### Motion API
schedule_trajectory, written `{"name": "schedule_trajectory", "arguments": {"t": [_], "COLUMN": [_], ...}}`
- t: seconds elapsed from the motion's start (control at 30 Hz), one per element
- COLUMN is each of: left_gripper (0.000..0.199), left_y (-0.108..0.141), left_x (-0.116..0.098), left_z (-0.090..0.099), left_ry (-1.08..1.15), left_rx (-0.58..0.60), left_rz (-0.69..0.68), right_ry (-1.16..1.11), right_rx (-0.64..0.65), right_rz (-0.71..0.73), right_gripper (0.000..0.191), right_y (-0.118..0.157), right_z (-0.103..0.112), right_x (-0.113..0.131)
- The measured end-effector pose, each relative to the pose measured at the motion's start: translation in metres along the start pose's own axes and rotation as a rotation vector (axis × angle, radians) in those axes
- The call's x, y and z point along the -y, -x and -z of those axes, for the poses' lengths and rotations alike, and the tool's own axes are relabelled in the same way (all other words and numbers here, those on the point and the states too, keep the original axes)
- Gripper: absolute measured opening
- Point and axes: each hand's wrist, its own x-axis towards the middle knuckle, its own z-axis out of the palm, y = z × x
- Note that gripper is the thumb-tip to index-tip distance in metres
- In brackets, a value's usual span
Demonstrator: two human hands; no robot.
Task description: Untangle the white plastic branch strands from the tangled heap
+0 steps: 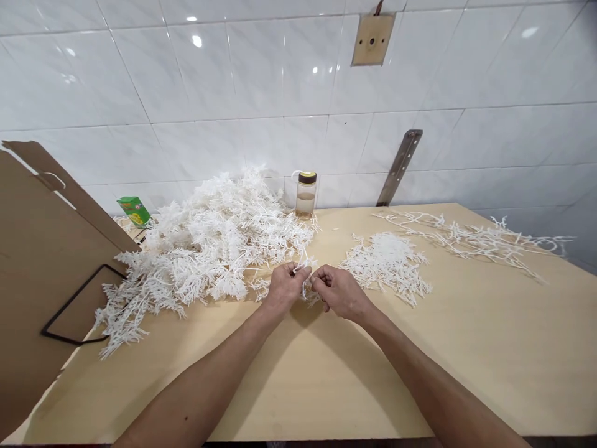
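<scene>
Near the middle of the table, my left hand (285, 287) is closed on a white branched sprig (305, 261) that shows above its thumb. My right hand (339, 291) is right beside it, thumb and fingertips pinched at the sprig's right side; the small part between them is hard to make out. A large heap of white feathery sprigs (209, 230) lies left of and behind my left hand. To the right of my hands is a smaller, flatter pile of short white pieces (389, 261). Long bare white stems (471, 239) are spread farther right.
A bottle with a dark lid (305, 196) stands at the back by the tiled wall. A green box (134, 211) sits behind the heap's left side. Cardboard (51, 249) with a black wire frame (69, 305) rises at the left. A metal bracket (400, 168) leans at the wall.
</scene>
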Motion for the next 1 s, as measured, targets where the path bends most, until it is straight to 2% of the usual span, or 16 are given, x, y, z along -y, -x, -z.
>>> {"name": "schedule_trajectory", "arguments": {"t": [0.07, 0.17, 0.23, 0.27, 0.33, 0.4, 0.47, 0.57, 0.73, 0.8, 0.93, 1.0], "left_gripper": [0.035, 0.038, 0.039, 0.04, 0.042, 0.044, 0.045, 0.046, 0.05, 0.05, 0.049, 0.046], "left_y": [-0.003, -0.01, -0.013, -0.014, -0.014, -0.012, -0.01, -0.008, -0.009, -0.009, -0.008, -0.008], "left_x": [0.003, 0.0, -0.004, -0.006, -0.01, -0.011, -0.011, -0.011, -0.011, -0.012, -0.01, -0.008], "left_z": [0.0, 0.006, 0.012, 0.015, 0.018, 0.017, 0.015, 0.011, 0.012, 0.012, 0.008, 0.006], "left_ry": [0.05, 0.079, 0.101, 0.107, 0.099, 0.088, 0.092, 0.087, 0.093, 0.116, 0.149, 0.139], "left_rx": [-0.012, -0.141, -0.184, -0.167, -0.105, -0.049, -0.003, 0.017, -0.035, -0.039, -0.042, -0.081], "left_rz": [0.03, 0.045, 0.049, 0.063, 0.086, 0.092, 0.094, 0.111, 0.111, 0.112, 0.105, 0.104], "right_ry": [0.018, 0.039, 0.066, 0.082, 0.116, 0.168, 0.223, 0.2, 0.064, 0.118, 0.343, 0.326], "right_rx": [-0.001, 0.128, 0.145, 0.085, -0.117, -0.36, -0.503, -0.528, -0.411, -0.445, -0.62, -0.568], "right_rz": [0.036, 0.152, 0.215, 0.218, 0.178, 0.039, -0.084, -0.149, -0.142, -0.119, -0.051, 0.002], "right_gripper": [0.014, 0.012, 0.013, 0.014, 0.013, 0.011, 0.008, 0.01, 0.017, 0.015, 0.017, 0.02], "right_y": [0.004, 0.011, 0.01, 0.008, 0.002, -0.004, -0.007, -0.006, -0.004, -0.006, -0.008, -0.007], "right_z": [-0.005, -0.011, -0.009, -0.004, 0.013, 0.035, 0.057, 0.074, 0.076, 0.079, 0.078, 0.063], "right_x": [0.005, 0.013, 0.014, 0.012, 0.004, -0.006, -0.014, -0.02, -0.025, -0.03, -0.033, -0.026]}}
